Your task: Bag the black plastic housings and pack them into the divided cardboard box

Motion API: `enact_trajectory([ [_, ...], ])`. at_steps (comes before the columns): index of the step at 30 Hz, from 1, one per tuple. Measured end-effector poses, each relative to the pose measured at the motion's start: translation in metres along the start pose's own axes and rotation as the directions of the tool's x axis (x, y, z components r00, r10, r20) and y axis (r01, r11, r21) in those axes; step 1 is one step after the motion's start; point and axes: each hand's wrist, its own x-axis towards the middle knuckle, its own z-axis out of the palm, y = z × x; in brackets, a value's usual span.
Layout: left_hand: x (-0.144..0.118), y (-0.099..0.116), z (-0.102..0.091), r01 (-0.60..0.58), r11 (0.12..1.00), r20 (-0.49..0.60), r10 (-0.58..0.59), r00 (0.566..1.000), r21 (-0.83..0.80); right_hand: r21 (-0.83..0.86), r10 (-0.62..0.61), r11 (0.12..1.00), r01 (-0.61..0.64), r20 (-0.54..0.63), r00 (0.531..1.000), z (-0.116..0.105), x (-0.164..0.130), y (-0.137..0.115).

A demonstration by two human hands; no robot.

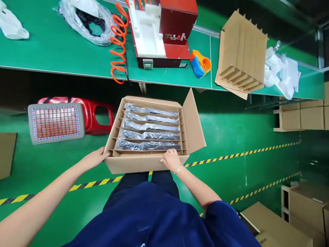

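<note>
Seen from above, an open cardboard box (151,137) is carried at lap height, in front of the green counter (64,44) and over the green floor. The left hand (96,157) is pressed flat against the box's near-left corner, fingers spread on the outer wall; the right hand (171,159) sits on the near rim, fingers curled over the edge. Neither hand closes around anything but the box itself. Inside, card dividers (150,122) form five slots, each holding a long dark part in a clear bag (149,144); one flap (194,123) stands open at the right.

The step in hand appears to be the carrying or placing of a filled box — all slots look occupied. A judgement of the next move: it calls for a level, two-handed support so that the bagged parts stay in their slots, and for the open flap to clear neighbouring things.

On the counter stand a red machine (177,24), an orange coiled hose (118,44) and a spare divider set (241,55); a red stool (84,113) stands to the left.
</note>
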Motion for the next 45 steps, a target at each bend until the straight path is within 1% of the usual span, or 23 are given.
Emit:
enact_trajectory([
  [2,-0.018,-0.001,-0.021,0.078,0.983,0.026,-0.083,0.996,0.164,0.054,-0.042,0.998,0.043,-0.005,0.999,-0.004,-0.008,-0.001],
  [3,-0.026,0.004,-0.031,0.122,0.97,0.005,-0.125,0.992,0.209,0.076,-0.056,0.995,0.056,-0.004,0.998,-0.006,-0.012,0.001],
  [4,-0.031,0.015,-0.039,0.136,0.959,-0.065,-0.124,0.99,0.25,0.093,-0.068,0.993,0.068,0.003,0.998,-0.008,-0.014,0.004],
  [5,-0.031,0.032,-0.045,0.122,0.952,-0.143,-0.085,0.986,0.28,0.107,-0.081,0.991,0.08,0.009,0.997,-0.01,-0.015,0.009],
  [6,-0.027,0.054,-0.049,0.056,0.956,-0.224,0.01,0.974,0.287,0.12,-0.097,0.988,0.095,0.014,0.995,-0.013,-0.015,0.013],
  [7,-0.016,0.08,-0.049,-0.049,0.956,-0.283,0.134,0.95,0.288,0.134,-0.118,0.984,0.115,0.016,0.993,-0.015,-0.015,0.018],
  [8,0.0,0.109,-0.046,-0.166,0.941,-0.3,0.257,0.919,0.296,0.148,-0.143,0.979,0.139,0.013,0.99,-0.017,-0.014,0.022],
  [9,0.023,0.14,-0.038,-0.295,0.904,-0.265,0.38,0.886,0.309,0.163,-0.169,0.973,0.166,0.004,0.986,-0.019,-0.012,0.025],
  [10,0.049,0.17,-0.026,-0.365,0.878,-0.23,0.442,0.867,0.31,0.177,-0.193,0.966,0.191,-0.01,0.981,-0.02,-0.011,0.028],
  [11,0.079,0.199,-0.011,-0.434,0.846,-0.179,0.5,0.847,0.311,0.19,-0.213,0.958,0.214,-0.028,0.977,-0.021,-0.01,0.031],
  [12,0.11,0.226,0.005,-0.55,0.772,-0.077,0.599,0.797,0.318,0.204,-0.229,0.951,0.234,-0.048,0.972,-0.02,-0.009,0.033],
  [13,0.14,0.248,0.023,-0.644,0.695,0.031,0.672,0.74,0.318,0.216,-0.242,0.944,0.251,-0.068,0.968,-0.018,-0.008,0.035],
  [14,0.169,0.267,0.039,-0.702,0.638,0.109,0.71,0.695,0.316,0.226,-0.256,0.936,0.269,-0.085,0.963,-0.015,-0.008,0.037],
  [16,0.216,0.291,0.068,-0.757,0.581,0.201,0.737,0.645,0.3,0.236,-0.293,0.921,0.31,-0.107,0.95,-0.007,-0.009,0.04],
  [19,0.257,0.3,0.092,-0.764,0.58,0.3,0.703,0.645,0.282,0.231,-0.334,0.906,0.354,-0.125,0.934,0.007,-0.011,0.043],
  [21,0.269,0.298,0.098,-0.764,0.58,0.362,0.673,0.645,0.283,0.239,-0.342,0.899,0.367,-0.143,0.929,0.015,-0.011,0.044],
  [23,0.274,0.294,0.098,-0.776,0.562,0.403,0.664,0.63,0.286,0.262,-0.344,0.888,0.378,-0.165,0.924,0.019,-0.01,0.045],
  [27,0.278,0.29,0.094,-0.807,0.523,0.419,0.69,0.59,0.274,0.261,-0.355,0.876,0.406,-0.22,0.908,0.022,-0.008,0.045],
  [30,0.279,0.291,0.092,-0.824,0.495,0.404,0.719,0.566,0.273,0.16,-0.362,0.892,0.423,-0.311,0.879,0.022,-0.006,0.044],
  [33,0.279,0.291,0.092,-0.849,0.448,0.384,0.759,0.526,0.279,0.056,-0.362,0.908,0.415,-0.393,0.845,0.019,-0.001,0.041],
  [37,0.279,0.288,0.095,-0.869,0.397,0.367,0.793,0.487,0.295,0.002,-0.322,0.929,0.371,-0.489,0.811,0.012,0.005,0.038],
  [40,0.278,0.283,0.099,-0.879,0.382,0.361,0.807,0.468,0.285,0.005,-0.312,0.932,0.363,-0.498,0.809,0.011,0.005,0.037],
  [45,0.275,0.279,0.105,-0.894,0.36,0.355,0.826,0.438,0.267,0.002,-0.341,0.925,0.379,-0.432,0.835,0.021,-0.002,0.036],
])
